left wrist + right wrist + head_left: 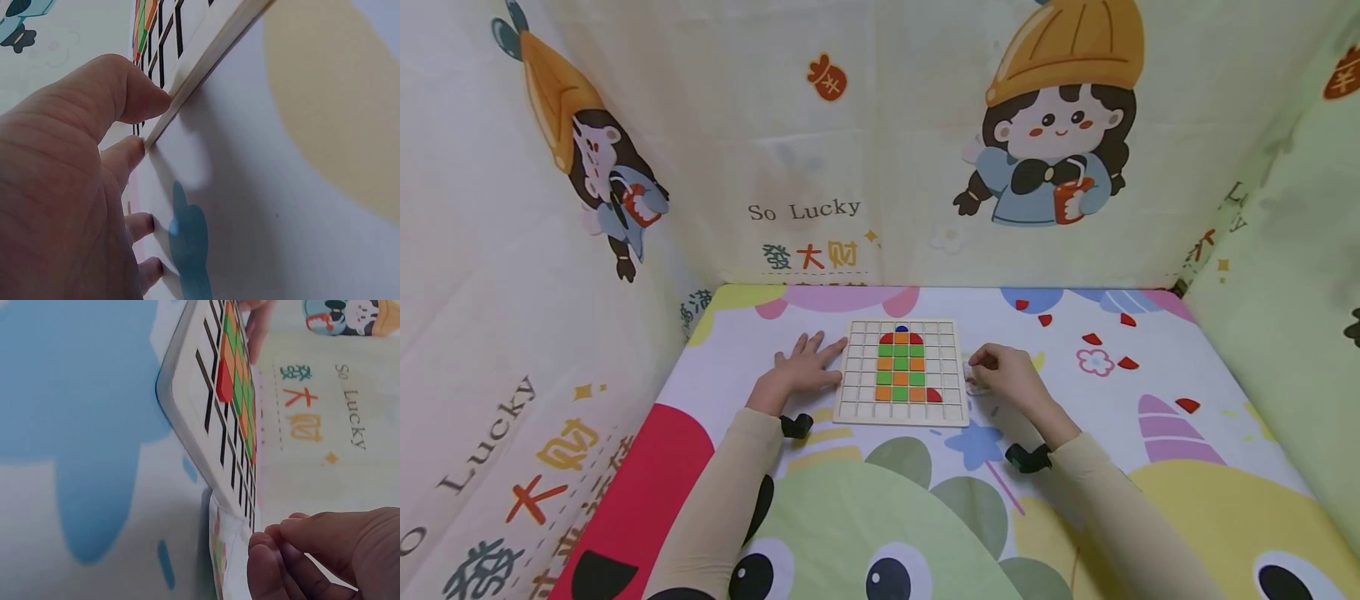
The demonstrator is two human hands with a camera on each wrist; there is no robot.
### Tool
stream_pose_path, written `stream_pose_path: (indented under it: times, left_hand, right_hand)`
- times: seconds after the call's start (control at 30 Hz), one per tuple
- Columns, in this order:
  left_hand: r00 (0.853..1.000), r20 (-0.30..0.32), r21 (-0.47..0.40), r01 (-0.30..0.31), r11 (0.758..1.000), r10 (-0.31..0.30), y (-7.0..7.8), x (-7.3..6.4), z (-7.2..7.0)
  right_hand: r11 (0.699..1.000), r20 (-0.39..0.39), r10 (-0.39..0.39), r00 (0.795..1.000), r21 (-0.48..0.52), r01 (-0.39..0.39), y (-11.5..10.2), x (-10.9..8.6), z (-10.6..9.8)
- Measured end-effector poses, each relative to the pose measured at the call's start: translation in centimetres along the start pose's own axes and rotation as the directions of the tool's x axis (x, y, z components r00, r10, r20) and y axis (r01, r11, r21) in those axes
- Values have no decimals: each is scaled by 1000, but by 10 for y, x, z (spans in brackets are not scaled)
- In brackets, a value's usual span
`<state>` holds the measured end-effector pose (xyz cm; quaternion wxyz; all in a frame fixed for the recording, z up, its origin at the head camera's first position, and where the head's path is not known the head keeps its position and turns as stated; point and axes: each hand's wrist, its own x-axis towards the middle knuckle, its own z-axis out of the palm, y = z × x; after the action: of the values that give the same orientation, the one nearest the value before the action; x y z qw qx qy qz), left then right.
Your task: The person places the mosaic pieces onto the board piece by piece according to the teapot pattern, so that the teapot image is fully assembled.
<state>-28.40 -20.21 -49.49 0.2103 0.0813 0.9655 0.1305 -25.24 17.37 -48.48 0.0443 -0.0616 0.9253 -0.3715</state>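
Observation:
A pale wooden grid board (865, 408) lies flat on the table, bearing a figure of green (901, 352), orange and red tiles with a blue tile (902, 329) at its top. My left hand (805, 367) rests at the board's left edge, fingers spread, thumb and index fingertip right at the rim. Beside the right edge is my right hand (1006, 375), its thumb (312, 534) and fingertips brought together. Just under those fingers lies a thin whitish sheet with coloured marks (219, 550), against the board's edge. I cannot tell whether the fingers pinch it.
Several loose red quarter-round tiles (1127, 363) lie scattered at the right and back right of the table. A printed cartoon cloth covers the table (850, 517). Cloth walls (700, 125) enclose it at the back and both sides.

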Motion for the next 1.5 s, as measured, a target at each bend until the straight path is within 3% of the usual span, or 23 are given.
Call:
stream_pose_path:
  times: [0.13, 0.33, 0.63, 1.0, 1.3, 1.5]
  left_hand:
    - [1000, 0, -5, 6, 1000, -6, 1, -3, -2]
    - [1000, -6, -13, -4, 1000, 3, 3, -3, -1]
    - [1000, -6, -6, 0, 1000, 0, 5, -3, -1]
    - [1000, 0, -18, -2, 1000, 2, 5, -2, -2]
    - [1000, -5, -7, -11, 1000, 11, 3, 1, -1]
    - [1000, -2, -12, -13, 1000, 13, 2, 1, -1]
  right_hand:
    - [1000, 31, -19, 999, -7, 19, 0, -1, 4]
    - [994, 116, -79, 990, -64, 87, -15, -7, 28]
    - [982, 81, -80, 993, -166, 93, -37, -14, 54]
    - [976, 60, -36, 998, -212, 48, -52, -16, 63]
    - [958, 28, -86, 996, -271, 90, -53, -20, 62]
    - [965, 45, -68, 997, -250, 77, -54, -17, 61]
